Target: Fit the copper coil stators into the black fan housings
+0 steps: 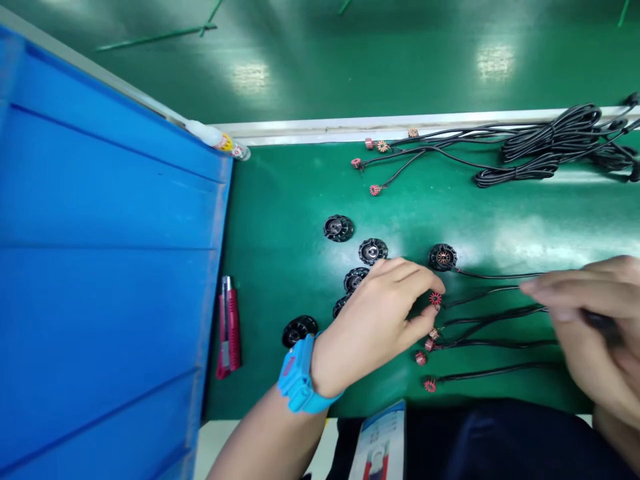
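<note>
My left hand (387, 303), with a blue wristband (300, 377), pinches a small red-wound motor stator (435, 298) between thumb and forefinger. A black cable (480, 293) runs from that stator to the fingertips of my right hand (595, 313). My right hand is blurred and closed on the cable; something dark shows under its fingers. Above my left hand, a black round housing (443, 257) has a copper-coloured stator seated in it. Several other black housings (373, 251) lie left of and partly beneath my left hand. More stators on cables (430, 385) lie below my fingertips.
A blue bin (110, 267) stands along the left, with a red utility knife (229, 327) beside it. A white marker-like tube (220, 140) rests by its corner. Coiled black cables with stators (550, 137) lie at the back, along a pale ledge (310, 130).
</note>
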{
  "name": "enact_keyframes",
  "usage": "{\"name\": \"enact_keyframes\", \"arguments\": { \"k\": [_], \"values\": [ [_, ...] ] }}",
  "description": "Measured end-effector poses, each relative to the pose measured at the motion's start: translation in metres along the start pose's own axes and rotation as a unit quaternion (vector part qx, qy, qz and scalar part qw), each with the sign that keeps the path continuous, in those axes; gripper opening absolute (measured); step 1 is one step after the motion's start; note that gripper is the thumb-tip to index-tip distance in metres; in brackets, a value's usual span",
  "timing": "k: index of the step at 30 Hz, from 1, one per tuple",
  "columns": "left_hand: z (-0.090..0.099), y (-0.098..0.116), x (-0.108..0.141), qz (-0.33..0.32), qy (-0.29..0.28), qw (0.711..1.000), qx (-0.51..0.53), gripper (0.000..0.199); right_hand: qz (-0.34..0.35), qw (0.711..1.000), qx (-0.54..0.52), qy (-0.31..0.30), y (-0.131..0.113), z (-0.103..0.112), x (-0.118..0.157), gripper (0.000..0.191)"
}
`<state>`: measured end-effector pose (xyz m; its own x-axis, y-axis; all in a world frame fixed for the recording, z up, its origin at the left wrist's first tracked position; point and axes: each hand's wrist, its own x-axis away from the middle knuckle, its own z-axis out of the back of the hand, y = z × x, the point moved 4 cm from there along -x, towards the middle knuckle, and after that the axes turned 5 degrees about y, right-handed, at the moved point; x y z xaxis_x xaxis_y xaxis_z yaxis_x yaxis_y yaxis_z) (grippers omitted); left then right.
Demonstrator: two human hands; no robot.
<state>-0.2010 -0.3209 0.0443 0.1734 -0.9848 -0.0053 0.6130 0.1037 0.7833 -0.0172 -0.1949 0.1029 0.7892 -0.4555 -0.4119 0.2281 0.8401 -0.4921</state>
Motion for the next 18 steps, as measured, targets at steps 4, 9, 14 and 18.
{"name": "enact_keyframes", "arguments": {
  "k": [4, 9, 14, 18],
  "values": [
    [0.002, 0.004, -0.001, 0.065, 0.034, 0.988, 0.133, 0.019, 0.056, 0.997, -0.006, -0.055, 0.001, -0.030, 0.004, 0.029],
    [-0.004, 0.005, 0.003, 0.155, 0.023, 0.926, 0.342, 0.012, 0.059, 0.997, -0.027, -0.051, 0.001, -0.042, 0.009, 0.031],
    [-0.010, 0.001, 0.007, 0.211, -0.025, 0.843, 0.493, 0.025, 0.058, 0.997, -0.042, -0.020, -0.004, -0.036, 0.005, 0.022],
    [-0.011, 0.003, 0.006, 0.208, -0.002, 0.817, 0.538, 0.019, 0.066, 0.996, -0.065, 0.008, -0.008, -0.031, 0.002, 0.025]
  ]
}}
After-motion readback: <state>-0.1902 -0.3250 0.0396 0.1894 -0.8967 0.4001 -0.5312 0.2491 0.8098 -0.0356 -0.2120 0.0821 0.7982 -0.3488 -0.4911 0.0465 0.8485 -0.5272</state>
